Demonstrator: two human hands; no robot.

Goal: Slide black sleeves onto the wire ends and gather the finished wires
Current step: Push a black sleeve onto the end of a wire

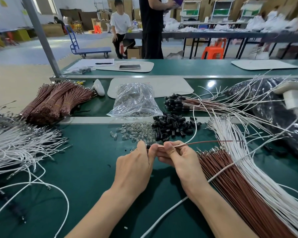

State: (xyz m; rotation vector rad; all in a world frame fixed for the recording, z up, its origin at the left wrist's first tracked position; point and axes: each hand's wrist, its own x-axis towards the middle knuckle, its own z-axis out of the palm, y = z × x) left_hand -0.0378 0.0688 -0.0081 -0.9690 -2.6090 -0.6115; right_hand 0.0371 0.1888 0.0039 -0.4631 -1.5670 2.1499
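My left hand pinches a small black sleeve between thumb and fingertips. My right hand pinches a brown wire and a white wire right beside the sleeve; both wires run off to the right. A heap of loose black sleeves lies just beyond my hands. Bare brown wires and white wires fan out at the right. Wires with black sleeves on their ends lie gathered further back on the green bench.
Small glass bulbs lie left of the sleeve heap, under a clear plastic bag. Tied brown wire bundles sit back left, tangled white wires at the left, a black bag at the right. People stand beyond the bench.
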